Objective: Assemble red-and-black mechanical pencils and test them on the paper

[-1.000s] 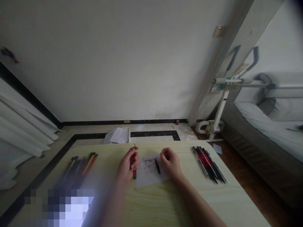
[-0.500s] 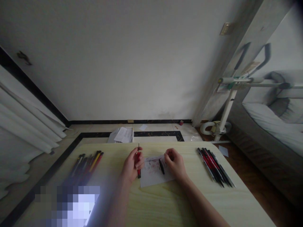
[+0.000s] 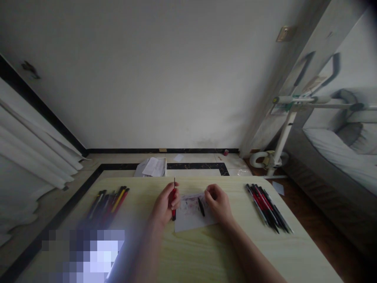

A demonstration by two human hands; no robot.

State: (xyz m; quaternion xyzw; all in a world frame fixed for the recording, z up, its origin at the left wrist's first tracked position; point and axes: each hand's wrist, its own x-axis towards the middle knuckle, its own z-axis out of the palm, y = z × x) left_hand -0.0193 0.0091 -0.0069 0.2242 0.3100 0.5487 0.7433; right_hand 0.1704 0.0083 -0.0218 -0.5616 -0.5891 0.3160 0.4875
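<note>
My left hand (image 3: 167,200) is wrapped round a red pen (image 3: 173,212). The pen stands nearly upright, with a thin refill or tip sticking out above the fingers and a black lower end. Beneath and between the hands lies a sheet of white paper (image 3: 188,224) with dark and reddish scribbles. A black pen part (image 3: 201,207) rests on it, close to my right hand (image 3: 218,200). The fingers of that hand are curled into a pinch at the paper's right edge; what they hold, if anything, is too small or hidden to make out.
A row of red and black pens (image 3: 266,206) lies at the table's right side. More pens (image 3: 118,200), some yellow and red, lie on the left, partly blurred. A bright pixelated patch covers the lower left. Beyond the table (image 3: 203,259), a box with papers (image 3: 154,167) stands on the floor.
My left hand and the red pen have shifted very slightly right and up. My right hand and the black pen part look almost unmoved; the view has tilted a little.
</note>
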